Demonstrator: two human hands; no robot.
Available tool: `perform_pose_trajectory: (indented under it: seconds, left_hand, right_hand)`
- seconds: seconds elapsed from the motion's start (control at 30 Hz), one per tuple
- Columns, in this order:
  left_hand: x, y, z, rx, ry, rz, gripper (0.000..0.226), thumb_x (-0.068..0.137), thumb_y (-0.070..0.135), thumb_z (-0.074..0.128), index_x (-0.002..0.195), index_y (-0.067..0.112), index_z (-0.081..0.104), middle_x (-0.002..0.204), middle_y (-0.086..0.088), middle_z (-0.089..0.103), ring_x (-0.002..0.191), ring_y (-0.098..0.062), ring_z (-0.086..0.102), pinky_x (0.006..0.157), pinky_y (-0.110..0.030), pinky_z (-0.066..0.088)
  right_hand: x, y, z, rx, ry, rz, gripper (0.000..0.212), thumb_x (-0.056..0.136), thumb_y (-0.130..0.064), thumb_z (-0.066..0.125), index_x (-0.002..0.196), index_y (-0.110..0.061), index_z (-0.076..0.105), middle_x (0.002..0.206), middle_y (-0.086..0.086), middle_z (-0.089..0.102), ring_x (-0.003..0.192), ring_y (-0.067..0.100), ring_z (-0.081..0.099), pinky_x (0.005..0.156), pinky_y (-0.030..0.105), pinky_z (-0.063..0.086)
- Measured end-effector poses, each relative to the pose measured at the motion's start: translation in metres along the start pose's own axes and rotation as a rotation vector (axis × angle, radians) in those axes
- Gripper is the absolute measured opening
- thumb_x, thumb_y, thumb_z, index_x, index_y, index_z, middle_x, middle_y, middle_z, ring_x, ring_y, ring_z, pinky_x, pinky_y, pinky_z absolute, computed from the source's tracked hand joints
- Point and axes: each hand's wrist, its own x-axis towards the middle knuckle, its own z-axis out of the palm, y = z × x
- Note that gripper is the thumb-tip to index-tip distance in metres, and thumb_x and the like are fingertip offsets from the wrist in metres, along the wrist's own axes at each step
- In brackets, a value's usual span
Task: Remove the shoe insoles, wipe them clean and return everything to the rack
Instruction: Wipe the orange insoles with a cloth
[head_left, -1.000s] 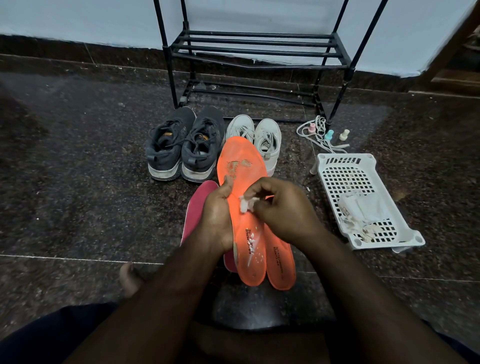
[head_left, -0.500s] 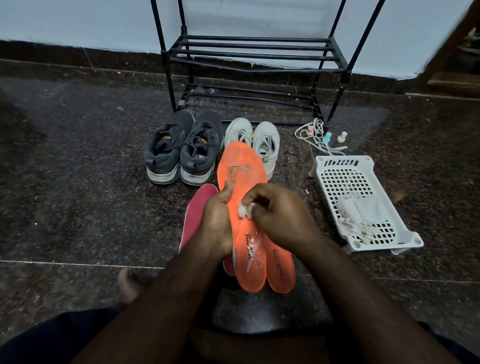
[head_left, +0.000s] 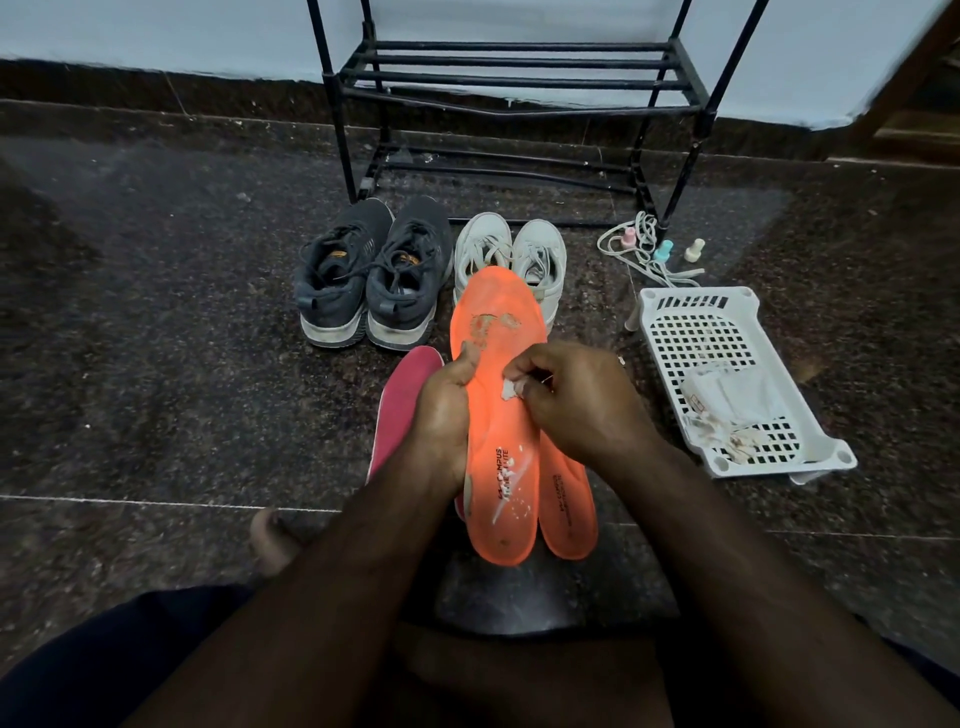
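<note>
On dark speckled stone floor (head_left: 156, 312) our left grip (head_left: 441, 410) clamps the orange foam insole (head_left: 498, 457); right grip (head_left: 576, 400) pinches a white wipe scrap (head_left: 511, 389) against it.

**Odds and ends on the dark stone floor**

A white perforated plastic basket (head_left: 737, 374) sits at three o'clock, holding crumpled white packets. At two o'clock, just beyond its far end, three small bottles stand: pink-capped (head_left: 629, 237), teal-capped (head_left: 664, 252) and cream-capped (head_left: 694, 250), beside a loose tangle of pale laces (head_left: 631, 244).
</note>
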Motion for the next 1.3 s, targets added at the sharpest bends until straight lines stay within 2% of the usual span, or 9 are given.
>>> perform_pose_trajectory:
  seconds: [0.17,0.33,0.43,0.53,0.6,0.7,0.83,1.07,1.3]
  left_hand:
    - [0.0,-0.002,0.001,0.007,0.0,-0.002,0.055,0.106,0.045,0.032,0.126,0.002,0.06,0.109,-0.02,0.071,0.097,-0.034,0.069,0.091,-0.047,0.052]
    - [0.003,0.001,-0.002,0.017,-0.002,-0.001,0.057,0.106,0.047,0.031,0.115,0.002,0.065,0.102,-0.019,0.074,0.089,-0.031,0.074,0.088,-0.045,0.052]
    - [0.004,0.003,0.0,0.018,-0.002,0.055,0.066,0.107,0.044,0.03,0.088,0.003,0.079,0.089,-0.017,0.076,0.078,-0.03,0.075,0.084,-0.045,0.052]
    - [0.004,0.005,0.0,-0.009,-0.024,0.072,0.068,0.106,0.045,0.032,0.082,0.004,0.081,0.091,-0.018,0.076,0.079,-0.031,0.074,0.092,-0.049,0.05]
    - [0.005,0.005,-0.002,0.004,-0.025,0.088,0.071,0.107,0.044,0.03,0.075,0.005,0.081,0.089,-0.018,0.076,0.076,-0.031,0.075,0.085,-0.048,0.049]
    - [0.002,0.005,-0.001,-0.001,-0.04,0.062,0.067,0.106,0.046,0.032,0.09,0.002,0.079,0.095,-0.021,0.075,0.081,-0.033,0.075,0.087,-0.049,0.049]
    - [0.001,0.007,-0.001,-0.009,-0.104,0.01,0.062,0.102,0.053,0.035,0.122,0.002,0.064,0.112,-0.022,0.07,0.098,-0.035,0.07,0.096,-0.051,0.049]
    - [0.0,0.0,-0.002,0.024,-0.255,-0.083,0.052,0.097,0.047,0.048,0.116,0.006,0.073,0.116,-0.018,0.066,0.106,-0.034,0.061,0.114,-0.061,0.031]
    - [-0.009,-0.003,0.007,-0.031,-0.191,-0.09,0.064,0.102,0.052,0.036,0.098,0.006,0.08,0.099,-0.015,0.075,0.087,-0.03,0.074,0.074,-0.045,0.062]
  right_hand:
    - [0.009,0.008,-0.001,0.04,0.195,0.023,0.017,0.083,-0.004,0.066,0.091,-0.015,0.074,0.092,-0.003,0.07,0.087,0.011,0.062,0.082,0.022,0.046]
    - [0.002,0.0,0.006,0.023,-0.008,0.007,0.015,0.084,-0.011,0.067,0.093,-0.02,0.075,0.093,-0.008,0.072,0.087,0.007,0.063,0.082,0.019,0.044]
    - [-0.001,-0.005,0.006,0.092,-0.128,0.026,0.016,0.084,-0.011,0.068,0.092,-0.023,0.076,0.087,-0.011,0.073,0.072,-0.005,0.06,0.071,0.009,0.043]
    - [0.001,-0.003,-0.003,0.271,-0.038,0.077,0.02,0.083,-0.007,0.068,0.088,-0.025,0.073,0.08,-0.013,0.072,0.074,-0.003,0.064,0.076,0.019,0.05]
    - [0.003,0.003,-0.007,0.316,-0.027,0.126,0.021,0.083,-0.007,0.068,0.086,-0.028,0.071,0.082,-0.013,0.071,0.079,0.002,0.066,0.082,0.028,0.053]
    - [0.003,0.007,-0.003,0.363,-0.071,0.172,0.024,0.081,-0.009,0.067,0.088,-0.031,0.07,0.085,-0.011,0.072,0.079,0.015,0.068,0.082,0.044,0.057]
    - [0.007,0.009,0.0,0.427,0.017,0.176,0.019,0.082,-0.007,0.068,0.086,-0.026,0.072,0.085,-0.008,0.074,0.077,0.018,0.069,0.078,0.048,0.058]
    - [0.011,0.011,0.001,0.452,0.251,0.204,0.019,0.082,-0.015,0.062,0.086,-0.032,0.069,0.09,-0.006,0.071,0.08,0.014,0.07,0.071,0.047,0.059]
    - [0.006,0.005,-0.001,0.163,0.105,0.098,0.015,0.086,-0.016,0.061,0.093,-0.028,0.069,0.093,-0.012,0.063,0.088,0.018,0.064,0.071,0.045,0.058]
